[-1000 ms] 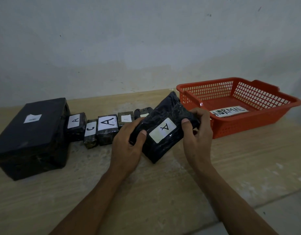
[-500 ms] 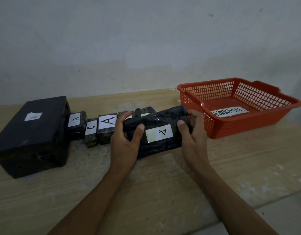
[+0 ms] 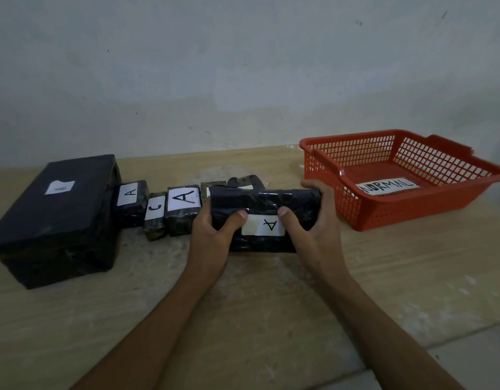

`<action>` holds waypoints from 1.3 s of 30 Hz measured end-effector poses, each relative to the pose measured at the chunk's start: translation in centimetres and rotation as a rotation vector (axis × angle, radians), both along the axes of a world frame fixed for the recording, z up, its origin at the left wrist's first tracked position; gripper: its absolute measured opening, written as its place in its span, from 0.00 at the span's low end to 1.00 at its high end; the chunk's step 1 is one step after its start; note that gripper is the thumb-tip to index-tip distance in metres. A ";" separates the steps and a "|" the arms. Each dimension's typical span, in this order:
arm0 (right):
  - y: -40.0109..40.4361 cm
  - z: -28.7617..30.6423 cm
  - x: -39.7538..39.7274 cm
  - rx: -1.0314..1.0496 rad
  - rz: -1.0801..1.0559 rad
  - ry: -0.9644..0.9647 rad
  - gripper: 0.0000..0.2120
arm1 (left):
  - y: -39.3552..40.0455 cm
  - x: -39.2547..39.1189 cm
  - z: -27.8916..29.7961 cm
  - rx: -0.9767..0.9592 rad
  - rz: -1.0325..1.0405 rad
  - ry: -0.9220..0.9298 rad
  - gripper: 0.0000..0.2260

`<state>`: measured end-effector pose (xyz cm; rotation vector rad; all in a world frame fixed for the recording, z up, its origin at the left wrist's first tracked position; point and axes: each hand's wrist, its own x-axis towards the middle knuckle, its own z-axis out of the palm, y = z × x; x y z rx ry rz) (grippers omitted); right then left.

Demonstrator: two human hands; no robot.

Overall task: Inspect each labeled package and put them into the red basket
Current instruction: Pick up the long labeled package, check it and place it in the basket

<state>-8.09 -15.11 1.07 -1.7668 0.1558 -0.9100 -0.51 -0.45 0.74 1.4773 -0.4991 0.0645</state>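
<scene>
Thumbs of my left hand (image 3: 212, 235) and right hand (image 3: 313, 220) pinch the black plastic-wrapped package labelled A (image 3: 264, 218) just above the wooden table (image 3: 271, 305). Inspection seems in hand; next it must swing right, over the near rim into the red mesh plastic basket (image 3: 398, 209).

Left hand (image 3: 212, 235) and right hand (image 3: 313, 220) gripping, thumbs on top, forearms extended
</scene>
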 end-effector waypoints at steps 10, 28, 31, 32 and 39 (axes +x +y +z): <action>0.2 -0.3 -0.2 -0.067 -0.063 -0.010 0.16 | 0.0 0.6 0.1 -0.042 -0.043 0.189 0.12; 0.4 -0.7 -0.8 -0.143 -0.067 0.017 0.23 | 0.7 -0.4 0.7 -0.034 0.021 0.013 0.16; 1.1 0.2 -0.6 -0.107 -0.102 0.007 0.24 | 0.7 -0.6 0.7 -0.026 0.041 -0.066 0.24; 1.3 0.5 -0.4 -0.097 -0.105 -0.018 0.23 | 0.7 -0.8 0.8 -0.045 0.040 -0.089 0.21; 4.3 2.8 0.5 0.064 -0.025 -0.296 0.06 | 1.2 -1.3 1.0 -0.170 -0.003 -0.137 0.22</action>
